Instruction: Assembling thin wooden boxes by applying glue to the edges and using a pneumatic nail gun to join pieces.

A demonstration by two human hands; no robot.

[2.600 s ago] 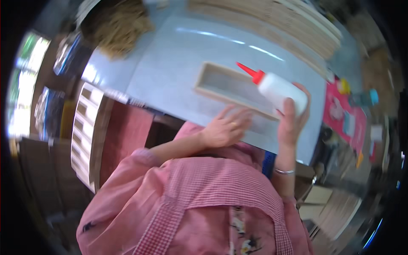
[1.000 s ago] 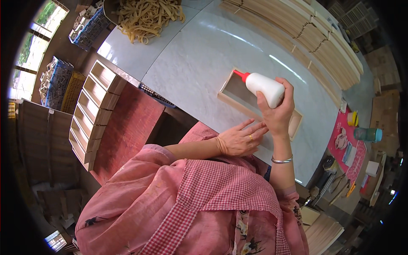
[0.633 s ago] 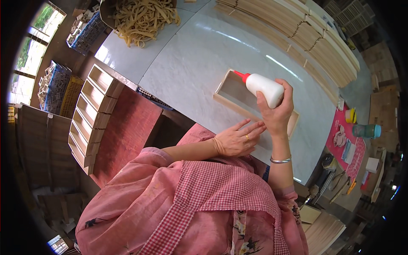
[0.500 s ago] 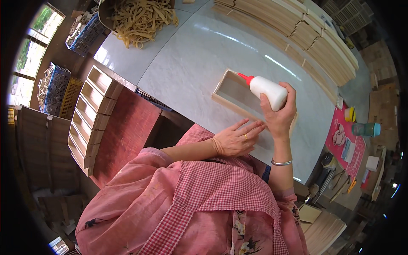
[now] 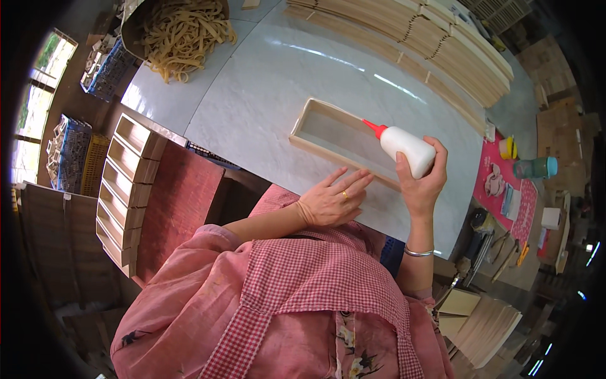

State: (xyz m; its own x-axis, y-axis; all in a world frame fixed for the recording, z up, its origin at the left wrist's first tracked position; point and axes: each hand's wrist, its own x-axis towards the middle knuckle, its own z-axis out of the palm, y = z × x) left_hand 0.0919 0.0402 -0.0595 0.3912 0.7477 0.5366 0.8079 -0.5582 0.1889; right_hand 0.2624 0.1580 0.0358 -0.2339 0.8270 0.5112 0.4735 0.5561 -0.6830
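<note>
A long, narrow wooden box frame (image 5: 334, 156) lies on the grey marbled tabletop in front of me. My right hand (image 5: 421, 174) grips a white squeeze glue bottle (image 5: 406, 149), tilted so its red nozzle points left and rests at the frame's far edge. A pale line of glue shows along that edge, from the nozzle to the far left corner. My left hand (image 5: 334, 200) has its fingers stretched out, the tips at the frame's near side. The frame's right end is hidden behind my right hand and the bottle.
Stacked wooden strips (image 5: 429, 44) run along the table's far right. Tan bands (image 5: 180, 38) spill from a container at the far left. Several finished wooden boxes (image 5: 120, 196) stand on a red board (image 5: 173, 208). A pink mat (image 5: 505, 196) and a green bottle (image 5: 530, 168) are at right.
The nozzle has travelled right along the frame's far edge, from near its left corner, leaving a line of glue. My left hand remains by the near side. The whole view has shifted slightly.
</note>
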